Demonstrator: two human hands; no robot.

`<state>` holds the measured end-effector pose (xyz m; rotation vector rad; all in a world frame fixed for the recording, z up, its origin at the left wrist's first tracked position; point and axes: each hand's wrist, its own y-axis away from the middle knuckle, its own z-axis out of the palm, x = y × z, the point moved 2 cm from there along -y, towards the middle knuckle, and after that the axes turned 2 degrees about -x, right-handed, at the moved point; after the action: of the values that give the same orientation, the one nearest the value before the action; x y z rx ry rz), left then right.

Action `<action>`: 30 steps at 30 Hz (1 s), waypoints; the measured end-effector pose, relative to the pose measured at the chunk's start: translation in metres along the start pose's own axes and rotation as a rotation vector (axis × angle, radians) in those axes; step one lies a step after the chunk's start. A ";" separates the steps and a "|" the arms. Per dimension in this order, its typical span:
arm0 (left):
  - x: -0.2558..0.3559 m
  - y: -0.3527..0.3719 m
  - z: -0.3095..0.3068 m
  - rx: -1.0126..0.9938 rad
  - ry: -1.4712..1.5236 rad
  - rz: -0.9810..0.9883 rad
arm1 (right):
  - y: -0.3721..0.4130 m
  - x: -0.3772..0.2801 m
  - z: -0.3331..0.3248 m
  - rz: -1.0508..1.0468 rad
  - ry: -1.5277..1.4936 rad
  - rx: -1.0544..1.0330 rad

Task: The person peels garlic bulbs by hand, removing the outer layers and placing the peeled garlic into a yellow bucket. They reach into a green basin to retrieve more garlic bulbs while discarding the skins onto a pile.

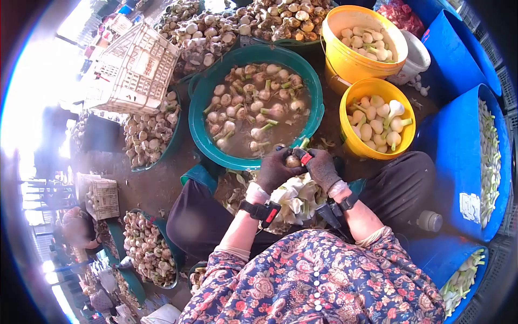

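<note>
Both hands wear dark gloves and meet over my lap, at the near edge of the green tub (pixel 195 127). My left hand (pixel 276 170) is closed around an onion bulb (pixel 293 161) with a short green stem. Against the same bulb, my right hand (pixel 322 168) is closed on a small tool with a red part (pixel 305 157); its blade cannot be made out. Bulbs (pixel 274 110) float in the tub's brown water. Pale peelings (pixel 295 201) lie heaped below my hands. To the right, a yellow bucket (pixel 360 147) holds peeled white bulbs.
Another yellow bucket (pixel 353 62) stands behind the first. Blue barrels (pixel 453 156) line the right side. A white crate (pixel 132 70) sits over unpeeled bulbs at the left, and more bulbs (pixel 148 245) fill a tub lower left. A person (pixel 78 227) is at the far left.
</note>
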<state>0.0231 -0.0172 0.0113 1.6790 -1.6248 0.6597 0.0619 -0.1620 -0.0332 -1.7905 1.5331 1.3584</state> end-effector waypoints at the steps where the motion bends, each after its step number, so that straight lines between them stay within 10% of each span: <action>1: 0.000 0.002 0.000 -0.008 0.074 -0.015 | 0.002 0.000 0.000 -0.054 0.098 0.031; 6: -0.012 0.012 -0.006 -0.106 0.549 -0.151 | 0.012 -0.004 -0.010 0.306 -0.756 -0.303; 9: -0.012 0.017 -0.007 -0.095 0.590 -0.221 | 0.015 -0.009 -0.008 0.389 -0.723 -0.264; 17: -0.015 0.018 0.009 -0.081 0.348 -0.114 | 0.012 -0.005 -0.001 -0.176 0.104 -0.075; 27: -0.020 0.016 0.011 0.071 0.955 -0.182 | 0.022 -0.004 0.000 0.594 -0.931 -0.460; 28: -0.010 0.018 0.011 -0.003 0.926 -0.249 | 0.025 0.000 0.007 0.519 -1.145 -0.672; 30: -0.004 0.019 0.015 0.171 0.584 -0.058 | 0.023 -0.005 0.005 0.083 -0.827 -0.453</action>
<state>0.0019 -0.0260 0.0018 1.4539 -1.1237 1.1585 0.0390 -0.1623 -0.0253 -1.0966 0.8905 2.2363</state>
